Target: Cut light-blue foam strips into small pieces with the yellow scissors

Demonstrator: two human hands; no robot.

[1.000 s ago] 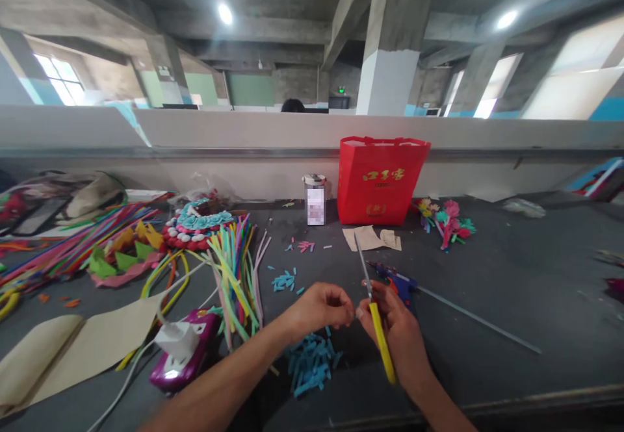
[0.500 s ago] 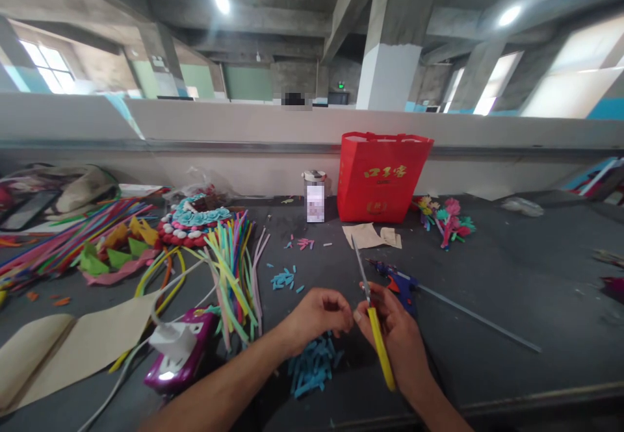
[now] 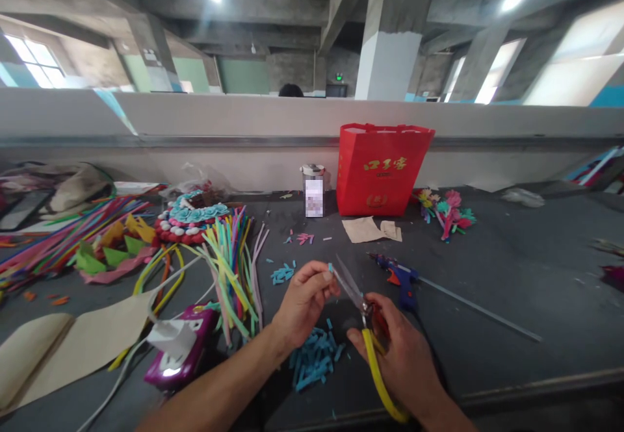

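My right hand (image 3: 404, 347) grips yellow-handled scissors (image 3: 373, 360), their blades parted and pointing up and left. Between thumb and forefinger, my left hand (image 3: 307, 302) pinches a small blue strip (image 3: 330, 267), close to the blade tips. Below my left hand lies a pile of short blue strips (image 3: 314, 360). A smaller group of cut blue pieces (image 3: 283, 273) rests just beyond that hand, and some pink pieces (image 3: 305, 238) sit farther back.
A glue gun (image 3: 400, 276) with a long glue stick lies to the right. Behind stand a red bag (image 3: 383, 172) and a cup (image 3: 313, 191). Pipe cleaners (image 3: 234, 269), a power strip (image 3: 182, 347) with a white plug and an open notebook (image 3: 92, 334) occupy the left.
My left hand has risen slightly and now holds a blue strip up by the blades. The scissors have opened and tilted left toward it.
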